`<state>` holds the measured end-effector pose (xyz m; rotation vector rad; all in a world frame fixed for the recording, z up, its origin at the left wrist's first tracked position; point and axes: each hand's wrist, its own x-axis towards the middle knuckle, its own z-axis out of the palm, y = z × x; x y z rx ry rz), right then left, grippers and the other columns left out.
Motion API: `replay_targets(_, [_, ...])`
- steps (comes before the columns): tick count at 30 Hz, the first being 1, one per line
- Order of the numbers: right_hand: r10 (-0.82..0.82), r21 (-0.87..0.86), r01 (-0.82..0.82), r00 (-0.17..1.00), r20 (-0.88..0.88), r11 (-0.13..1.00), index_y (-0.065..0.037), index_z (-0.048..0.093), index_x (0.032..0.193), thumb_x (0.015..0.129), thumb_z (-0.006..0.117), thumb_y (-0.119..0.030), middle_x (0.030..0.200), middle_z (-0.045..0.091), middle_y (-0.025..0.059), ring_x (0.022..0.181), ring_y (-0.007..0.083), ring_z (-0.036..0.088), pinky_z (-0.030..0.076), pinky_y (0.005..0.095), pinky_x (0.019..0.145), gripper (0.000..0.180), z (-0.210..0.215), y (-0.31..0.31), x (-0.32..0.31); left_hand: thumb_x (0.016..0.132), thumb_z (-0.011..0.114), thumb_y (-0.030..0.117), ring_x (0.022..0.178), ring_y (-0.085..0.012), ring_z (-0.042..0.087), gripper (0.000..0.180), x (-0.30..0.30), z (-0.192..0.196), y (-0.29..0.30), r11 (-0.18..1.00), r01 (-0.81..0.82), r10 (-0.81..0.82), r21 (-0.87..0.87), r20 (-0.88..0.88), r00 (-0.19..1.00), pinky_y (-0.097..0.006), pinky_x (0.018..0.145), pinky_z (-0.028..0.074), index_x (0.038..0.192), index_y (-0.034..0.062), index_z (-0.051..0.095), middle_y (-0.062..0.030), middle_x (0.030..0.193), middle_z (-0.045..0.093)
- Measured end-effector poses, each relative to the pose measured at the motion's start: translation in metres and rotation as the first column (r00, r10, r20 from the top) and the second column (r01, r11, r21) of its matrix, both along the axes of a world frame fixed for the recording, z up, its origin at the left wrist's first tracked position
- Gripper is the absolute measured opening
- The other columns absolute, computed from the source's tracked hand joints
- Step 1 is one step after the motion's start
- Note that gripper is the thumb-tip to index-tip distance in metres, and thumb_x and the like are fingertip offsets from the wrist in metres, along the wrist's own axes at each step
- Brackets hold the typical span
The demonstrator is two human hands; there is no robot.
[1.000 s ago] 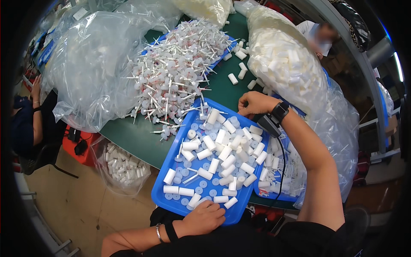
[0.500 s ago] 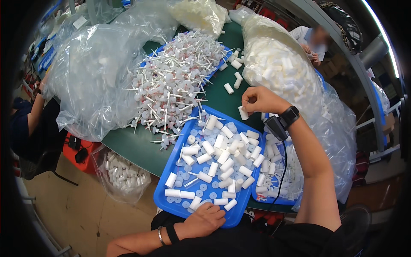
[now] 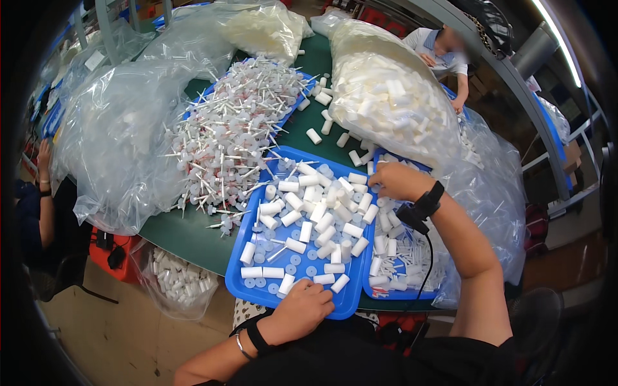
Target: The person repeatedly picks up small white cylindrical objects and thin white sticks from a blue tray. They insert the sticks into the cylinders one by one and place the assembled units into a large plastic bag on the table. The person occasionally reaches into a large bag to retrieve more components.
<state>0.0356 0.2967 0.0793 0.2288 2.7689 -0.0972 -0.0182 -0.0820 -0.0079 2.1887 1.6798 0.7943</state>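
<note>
A blue tray [image 3: 232,257] in front of me holds many white cylinders [image 3: 306,232] and translucent discs [image 3: 295,259]. My left hand [image 3: 299,311] rests at its near edge with curled fingers, beside a white cylinder [image 3: 286,284]; what lies under the fingers is hidden. Over the upper right rim, my right hand [image 3: 400,181] has its fingers pinched together, tips down. Whether a piece is between them I cannot make out. A second blue tray [image 3: 412,294], with cylinders and thin white sticks, lies below my right wrist.
A heap of white stick-and-disc pieces [image 3: 225,135] lies beyond the tray. Large clear bags flank it: one at left [image 3: 119,148], one full of cylinders at right [image 3: 393,96]. Loose cylinders [image 3: 313,136] dot the green table [image 3: 193,241]. A co-worker [image 3: 444,55] sits at far right.
My right hand has come nearer, from above the green table to the tray's upper right rim. My left hand stays at the near edge. The whole view has shifted; the far co-worker's arm has lowered.
</note>
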Motion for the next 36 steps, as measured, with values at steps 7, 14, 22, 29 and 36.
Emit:
replay_targets(7, [-0.098,-0.175,0.052,0.958,-0.27,0.983,-0.006,0.076,0.104,0.08,0.073,-0.01,0.099,0.067,0.0156,0.094,0.0355,0.066,0.053,0.0415,0.087,0.024,0.004,0.011,0.018,0.08,0.074,0.014,0.098,-0.0222,0.06,0.015,-0.011,-0.002,0.034,0.999,0.0,0.001,0.032,-0.044,0.999,-0.041,0.096,0.045,0.094,0.0129,0.072,-0.0015,0.094,0.06])
replay_targets(14, [-0.385,-0.564,0.184,0.885,-0.261,0.805,-0.002,0.071,0.115,0.09,0.076,-0.012,0.103,0.067,0.0072,0.073,0.0132,0.065,0.054,0.0275,0.064,0.027,0.032,-0.02,0.035,0.08,0.072,0.014,0.099,-0.0225,0.059,0.016,-0.02,0.0,0.054,0.998,0.015,-0.011,0.058,-0.059,0.998,-0.042,0.097,0.045,0.096,0.0128,0.072,-0.0014,0.095,0.061])
replay_targets(22, [-0.075,-0.224,-0.091,0.769,-0.635,0.97,-0.002,0.065,0.128,0.095,0.072,-0.033,0.125,0.066,0.0187,0.119,0.0369,0.06,0.049,0.0449,0.102,0.046,-0.012,-0.042,-0.036,0.081,0.077,0.025,0.116,-0.0264,0.058,0.037,-0.007,0.013,0.052,0.982,-0.042,0.06,0.182,-0.096,0.994,-0.045,0.106,0.042,0.115,0.0091,0.07,-0.0061,0.112,0.064])
replay_targets(29, [-0.189,-0.092,0.165,0.828,-0.528,0.982,-0.011,0.065,0.13,0.091,0.069,-0.051,0.134,0.061,0.0123,0.125,0.0409,0.052,0.043,0.0524,0.105,0.057,-0.077,-0.043,-0.086,0.089,0.074,0.044,0.115,-0.0273,0.059,0.043,-0.012,-0.003,0.039,0.955,-0.191,0.198,0.227,-0.007,0.98,-0.045,0.105,0.044,0.111,0.0083,0.071,-0.0072,0.113,0.065])
replay_targets(36, [-0.228,-0.001,0.258,0.853,-0.469,0.966,-0.016,0.068,0.128,0.097,0.06,-0.049,0.134,0.06,0.0077,0.125,0.0428,0.05,0.041,0.0626,0.1,0.045,-0.067,-0.063,-0.092,0.093,0.071,0.043,0.111,-0.0241,0.061,0.035,-0.008,-0.002,0.038,0.955,-0.158,0.177,0.252,-0.053,0.983,-0.041,0.103,0.045,0.103,0.01,0.072,-0.005,0.107,0.064])
